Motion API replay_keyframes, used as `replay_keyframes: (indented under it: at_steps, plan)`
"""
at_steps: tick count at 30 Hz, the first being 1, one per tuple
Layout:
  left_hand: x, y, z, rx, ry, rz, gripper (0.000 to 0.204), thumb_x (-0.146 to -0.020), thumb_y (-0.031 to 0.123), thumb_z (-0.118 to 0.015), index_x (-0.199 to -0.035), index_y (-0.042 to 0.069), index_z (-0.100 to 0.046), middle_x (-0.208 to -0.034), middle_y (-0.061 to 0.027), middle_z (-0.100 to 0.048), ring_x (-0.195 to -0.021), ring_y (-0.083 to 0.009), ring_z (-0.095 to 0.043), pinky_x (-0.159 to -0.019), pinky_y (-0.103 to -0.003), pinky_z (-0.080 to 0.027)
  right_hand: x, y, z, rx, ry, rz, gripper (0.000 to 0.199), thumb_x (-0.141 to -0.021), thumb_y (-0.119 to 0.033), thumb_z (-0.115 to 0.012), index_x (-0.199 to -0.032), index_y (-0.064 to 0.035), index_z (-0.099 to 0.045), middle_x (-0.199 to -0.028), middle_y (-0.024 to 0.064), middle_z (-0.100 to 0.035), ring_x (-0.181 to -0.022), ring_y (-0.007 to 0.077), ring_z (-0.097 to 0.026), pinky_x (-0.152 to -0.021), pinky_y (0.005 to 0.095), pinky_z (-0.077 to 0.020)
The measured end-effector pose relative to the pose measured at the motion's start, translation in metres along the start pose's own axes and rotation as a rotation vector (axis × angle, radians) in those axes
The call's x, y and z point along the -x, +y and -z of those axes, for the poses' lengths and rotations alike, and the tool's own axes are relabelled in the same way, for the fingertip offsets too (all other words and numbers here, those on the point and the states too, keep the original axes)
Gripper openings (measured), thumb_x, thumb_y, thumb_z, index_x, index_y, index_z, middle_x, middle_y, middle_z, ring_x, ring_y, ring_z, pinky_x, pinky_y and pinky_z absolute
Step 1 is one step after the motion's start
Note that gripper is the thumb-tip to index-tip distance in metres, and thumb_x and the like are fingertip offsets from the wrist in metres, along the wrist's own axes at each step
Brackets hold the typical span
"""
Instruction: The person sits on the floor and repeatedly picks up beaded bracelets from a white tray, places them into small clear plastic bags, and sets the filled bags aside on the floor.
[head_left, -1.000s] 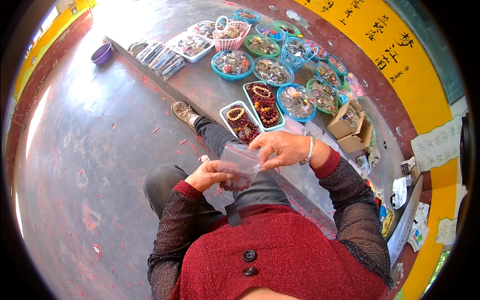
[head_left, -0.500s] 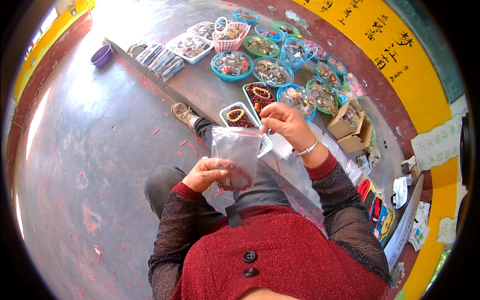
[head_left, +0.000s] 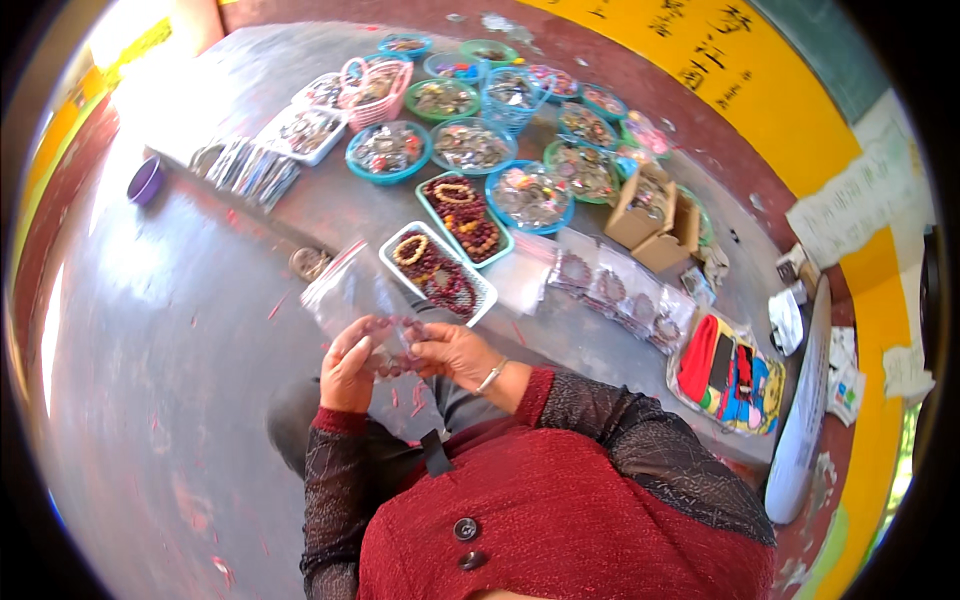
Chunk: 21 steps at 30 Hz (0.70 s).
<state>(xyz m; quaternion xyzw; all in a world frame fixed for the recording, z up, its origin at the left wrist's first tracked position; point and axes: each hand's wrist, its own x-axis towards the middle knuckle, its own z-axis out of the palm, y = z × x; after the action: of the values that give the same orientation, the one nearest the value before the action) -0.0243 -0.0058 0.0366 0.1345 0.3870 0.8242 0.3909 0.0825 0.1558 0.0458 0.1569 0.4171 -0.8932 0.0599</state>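
Observation:
A bracelet of dark reddish-purple beads [head_left: 384, 369] is stretched in a loop between my two hands above my lap. My left hand [head_left: 347, 374] is closed on its left side and on a clear zip bag [head_left: 352, 283] with a reddish seal line. The bag sticks up and away beyond my fingers. My right hand [head_left: 459, 357], with a silver bangle at the wrist, pinches the bracelet's right side. Whether the beads lie inside the bag or against it, I cannot tell.
Just beyond my hands stand a white basket [head_left: 484, 303] and a green-rimmed basket [head_left: 505, 247] of beads. Bagged bracelets [head_left: 610, 288] lie to the right, near a cardboard box [head_left: 668, 246]. Several round baskets of trinkets stand farther back. A purple basin [head_left: 146, 182] is far left.
My right hand has let go of the bag's top edge and come down to the bracelet. The bag has swung up and left, while my left hand shifted slightly left. The view has turned.

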Motion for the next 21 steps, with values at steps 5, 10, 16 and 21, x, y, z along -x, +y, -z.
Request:
replay_keyframes:
  at_steps: [5,10,16,21]
  plan:
    - [-0.005,-0.009,-0.002,0.033,0.007,0.046,0.031,-0.091,0.009,-0.046,-0.119,-0.003,-0.05,-0.114,-0.0154,-0.058,-0.097,-0.0212,-0.06,-0.07,-0.031,-0.051,0.0,0.01,0.019,-0.075,0.009,0.069,0.03,-0.088,-0.015,-0.058,-0.116,-0.0077,-0.054,-0.096,0.0007,-0.063,-0.084,0.0097,-0.061,-0.071,0.0263,-0.0519]
    - [-0.008,-0.019,-0.011,-0.022,-0.014,0.061,0.032,-0.091,0.01,-0.046,-0.12,-0.003,-0.049,-0.115,-0.0145,-0.057,-0.099,-0.022,-0.059,-0.074,-0.032,-0.051,0.008,0.003,0.029,-0.238,-0.068,0.12,0.033,-0.089,-0.015,-0.055,-0.121,-0.0069,-0.05,-0.101,0.0022,-0.061,-0.086,0.0099,-0.06,-0.08,0.0359,-0.052]
    - [-0.009,-0.02,-0.005,-0.099,0.09,0.141,0.031,-0.091,0.012,-0.048,-0.12,0.0,-0.05,-0.114,-0.0148,-0.058,-0.098,-0.0223,-0.059,-0.075,-0.03,-0.05,0.038,-0.03,0.062,-0.343,0.042,0.195,0.037,-0.089,-0.017,-0.054,-0.123,-0.0048,-0.048,-0.103,0.0104,-0.062,-0.095,0.0221,-0.062,-0.085,0.0421,-0.0506]
    - [-0.012,-0.022,-0.004,-0.261,0.12,0.201,0.032,-0.091,0.018,-0.049,-0.119,0.003,-0.05,-0.113,-0.0118,-0.06,-0.1,-0.0186,-0.058,-0.069,-0.025,-0.044,0.081,-0.049,0.151,-0.385,0.284,0.441,0.034,-0.087,-0.017,-0.057,-0.119,-0.0092,-0.052,-0.102,0.0091,-0.064,-0.088,0.0207,-0.064,-0.077,0.0367,-0.0535]
